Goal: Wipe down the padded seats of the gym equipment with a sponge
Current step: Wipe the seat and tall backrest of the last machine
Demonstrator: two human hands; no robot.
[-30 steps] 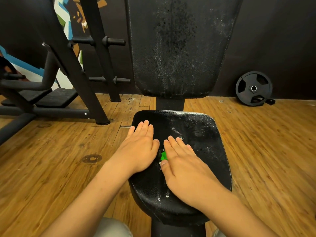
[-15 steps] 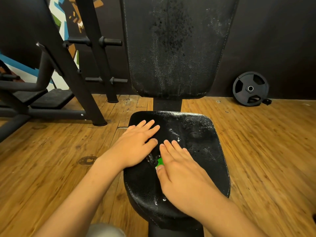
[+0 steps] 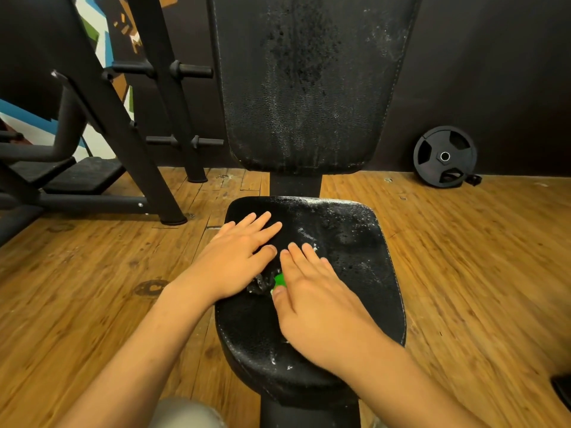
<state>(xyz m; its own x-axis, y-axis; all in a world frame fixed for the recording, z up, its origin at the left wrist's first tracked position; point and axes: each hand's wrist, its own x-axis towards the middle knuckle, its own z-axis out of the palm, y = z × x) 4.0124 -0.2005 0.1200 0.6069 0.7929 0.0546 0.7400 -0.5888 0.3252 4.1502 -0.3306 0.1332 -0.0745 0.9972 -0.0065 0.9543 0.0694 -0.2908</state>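
Fingers [image 3: 259, 225] of the left hand [image 3: 234, 264] are held straight and slightly fanned, laid flat on the left rear part of the seat pad [image 3: 355, 257]; nothing is gripped by them. A second ago they were held close together and pointed toward the seat pad's rear edge. Now they are turned toward its middle. The right hand [image 3: 318, 307] has barely shifted over the seat pad. Its fingers [image 3: 301, 261] are kept straight and close together, pressed flat over the sponge [image 3: 279, 280], of which only a green corner is seen beside the thumb, near the seat pad's middle. The sponge is not pinched but is pushed down under the palm and fingers.

Little ground has been covered in this last second. The scrubbing can therefore be judged to be concentrated on one patch left of the seat pad's middle, with the left hand used mainly as a brace. White suds [image 3: 355, 211] are spread along the seat pad's rear edge and right side, so this pad is judged to be soaped but not yet wiped clean. Behind the seat pad, the backrest [image 3: 309, 88] is also streaked with foam.
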